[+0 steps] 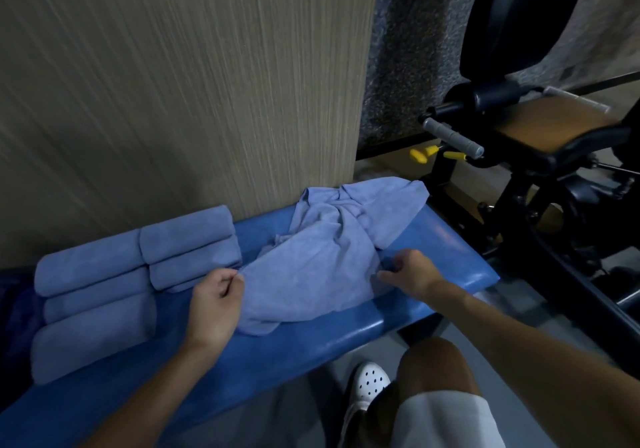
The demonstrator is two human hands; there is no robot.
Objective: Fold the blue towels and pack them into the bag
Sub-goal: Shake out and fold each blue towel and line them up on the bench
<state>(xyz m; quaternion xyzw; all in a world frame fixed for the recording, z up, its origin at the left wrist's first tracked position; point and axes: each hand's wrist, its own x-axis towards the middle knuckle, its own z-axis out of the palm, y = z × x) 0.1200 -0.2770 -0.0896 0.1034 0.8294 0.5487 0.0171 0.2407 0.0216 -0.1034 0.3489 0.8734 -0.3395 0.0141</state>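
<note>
A loose, crumpled blue towel (322,257) lies on the padded blue bench (446,247). My left hand (216,304) pinches the towel's left edge. At the towel's right edge, my right hand (410,273) grips a bunched fold. Several folded blue towels (138,274) lie stacked in two piles on the bench to the left, against the wall. A dark blue shape at the far left edge (14,305) may be the bag; I cannot tell.
A wood-grain wall panel (173,84) rises right behind the bench. Black gym equipment (519,157) with grey handles and yellow pins stands to the right. My knee and a white clog (369,383) show below the bench's front edge.
</note>
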